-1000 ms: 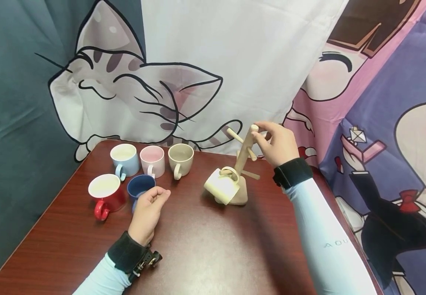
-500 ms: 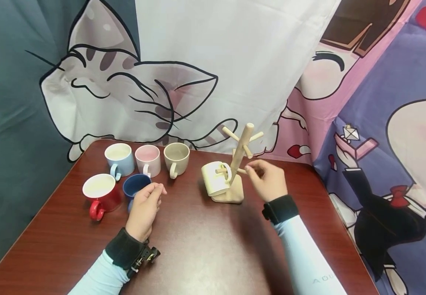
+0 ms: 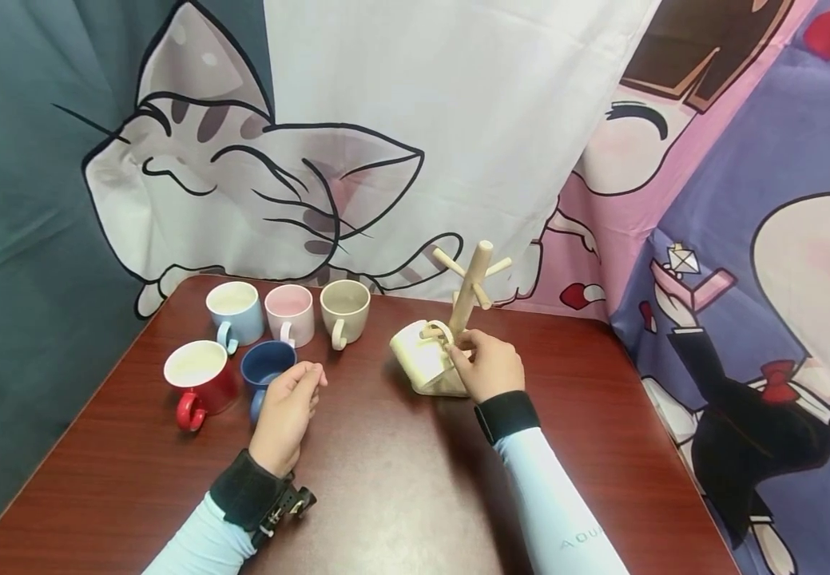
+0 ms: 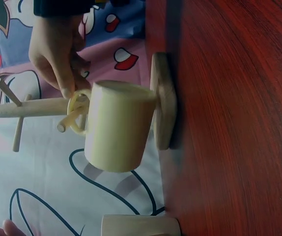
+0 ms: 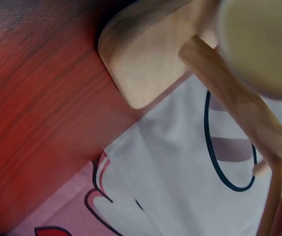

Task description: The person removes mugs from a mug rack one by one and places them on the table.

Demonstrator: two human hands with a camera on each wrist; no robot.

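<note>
A pale yellow mug [image 3: 422, 355] hangs by its handle on a lower peg of the wooden mug tree [image 3: 466, 299], tilted. My right hand [image 3: 490, 367] is at its handle [image 4: 77, 112], thumb and fingers bent in a pinch around the side nearest the post. In the right wrist view the yellow mug [image 5: 261, 46] looms at the top right, beside the post [image 5: 234, 98]. My left hand [image 3: 287, 415] hangs loosely curled with nothing in it, in front of the dark blue mug [image 3: 265, 363] and partly overlapping it.
On the left of the brown table [image 3: 386, 495] stand a red mug [image 3: 209, 387], a light blue mug [image 3: 242, 315], a pink mug [image 3: 291, 315] and a beige mug [image 3: 346, 311]. The tree's upper pegs [image 3: 450, 261] stick out bare. A printed cloth [image 3: 472, 120] hangs behind.
My right hand has left the post's top and come down and left to the yellow mug's handle. The mug tilts more than half a second ago. My left hand stays almost still.
</note>
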